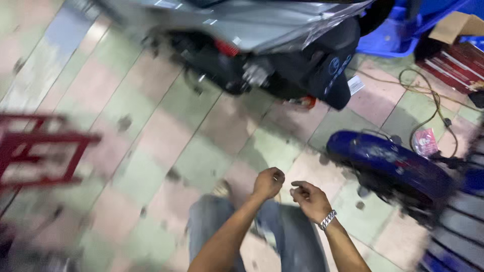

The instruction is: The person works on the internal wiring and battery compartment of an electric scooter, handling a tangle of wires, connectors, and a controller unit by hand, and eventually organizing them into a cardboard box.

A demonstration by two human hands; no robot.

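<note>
My left hand and my right hand hover close together above my knees in blue jeans. Both have their fingers curled in; whether a small item is pinched between them is too blurred to tell. A metal watch band circles my right wrist. A grey scooter stands across the tiled floor ahead, with its black rear mudguard toward the right. A detached blue fender lies on the floor just right of my hands.
A red metal stand sits at the left edge. A yellowish cable loops over the tiles at right, beside a small pink packet. Blue plastic crates, a cardboard box and red boxes crowd the top right.
</note>
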